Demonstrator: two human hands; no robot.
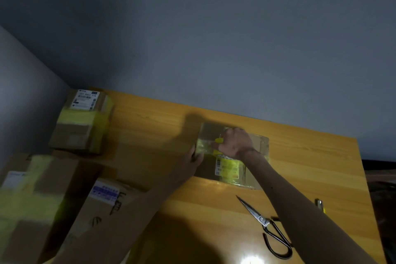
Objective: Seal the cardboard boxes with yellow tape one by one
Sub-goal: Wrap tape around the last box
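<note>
1. Work item. The box (206, 170) lies flat on the table (310, 169), right of centre and close to the far edge. A label (228, 168) is on its top face. Glossy yellow film covers its left end and its near right corner.

2. Left grip (196, 155). Positioned at the left edge of the box. The fingers curl over that edge and hold it.

3. Right grip (234, 142). Positioned on top of the box, back of the hand up. The fingers curl round the tape (218, 140), whose yellow parts show past the knuckles. The picture is blurred here, so the tape's shape cannot be told.

4. Other items on the table.
- Scissors (267, 224): flat, blades together, tips pointing toward the box, handles toward the person. Apart from the box.
- Small tool (319, 203): near the right edge, beside the scissors, too small to identify.
- Far box (83, 122): at the far left corner, with a yellow band and a white label.
- Pile (42, 199): cardboard boxes at near left, some with yellow bands, blurred.
</note>
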